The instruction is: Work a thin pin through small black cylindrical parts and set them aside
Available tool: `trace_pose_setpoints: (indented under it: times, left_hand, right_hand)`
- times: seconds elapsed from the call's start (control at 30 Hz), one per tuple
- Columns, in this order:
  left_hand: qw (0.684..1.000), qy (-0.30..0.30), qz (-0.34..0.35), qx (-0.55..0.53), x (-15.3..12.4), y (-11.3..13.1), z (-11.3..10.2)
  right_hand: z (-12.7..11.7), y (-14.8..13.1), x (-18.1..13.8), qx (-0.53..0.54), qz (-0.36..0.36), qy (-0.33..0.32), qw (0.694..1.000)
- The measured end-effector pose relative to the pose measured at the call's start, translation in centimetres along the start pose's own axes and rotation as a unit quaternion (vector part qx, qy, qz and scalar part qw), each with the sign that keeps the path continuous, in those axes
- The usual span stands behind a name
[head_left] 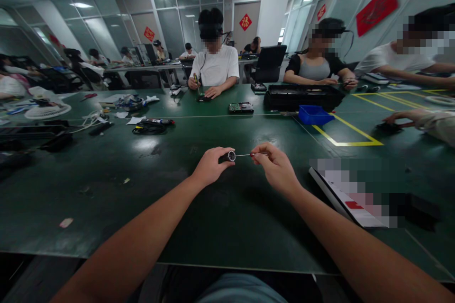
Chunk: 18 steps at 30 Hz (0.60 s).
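Observation:
Low over the green table, my left hand (210,166) is closed around a short black cylinder (227,156) with a pale ring at its round end, which faces me. It may be a small flashlight, but I cannot tell. My right hand (272,163) pinches a thin screwdriver (243,155) with a red part near the fingers. Its metal shaft points left and its tip meets the side of the cylinder's ringed end, or lies very close to it. My fingers hide most of the screwdriver's handle and the back of the cylinder.
A blue tray (315,115) and a long black case (304,97) lie ahead to the right. A hard drive (241,108) and a coiled black cable (151,126) lie beyond my hands. A white-edged panel (341,194) lies near my right forearm. Co-workers sit across the table.

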<state>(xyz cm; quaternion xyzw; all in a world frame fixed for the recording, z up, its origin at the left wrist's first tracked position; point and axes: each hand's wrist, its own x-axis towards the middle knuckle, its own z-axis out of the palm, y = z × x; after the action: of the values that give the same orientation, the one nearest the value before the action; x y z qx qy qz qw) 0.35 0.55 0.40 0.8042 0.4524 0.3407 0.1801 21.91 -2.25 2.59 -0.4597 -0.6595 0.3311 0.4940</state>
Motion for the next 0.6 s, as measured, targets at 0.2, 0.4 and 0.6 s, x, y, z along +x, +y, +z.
trace_pose_setpoints:
  times: [0.2, 0.4, 0.6]
  left_hand:
    - [1.0, -0.005, 0.002, 0.0, -0.1, 0.1, 0.0]
    - [1.0, 0.0, 0.0, -0.002, 0.0, 0.0, 0.0]
    - [1.0, 0.008, -0.014, 0.012, 0.0, 0.2, 0.0]
  right_hand:
    - [0.1, 0.0, -0.1, 0.007, 0.038, 0.022, 0.999]
    - [0.3, 0.2, -0.1, 0.051, 0.01, 0.02, 0.998]
    - [0.8, 1.4, 0.2, 0.149, 0.031, 0.081, 0.985]
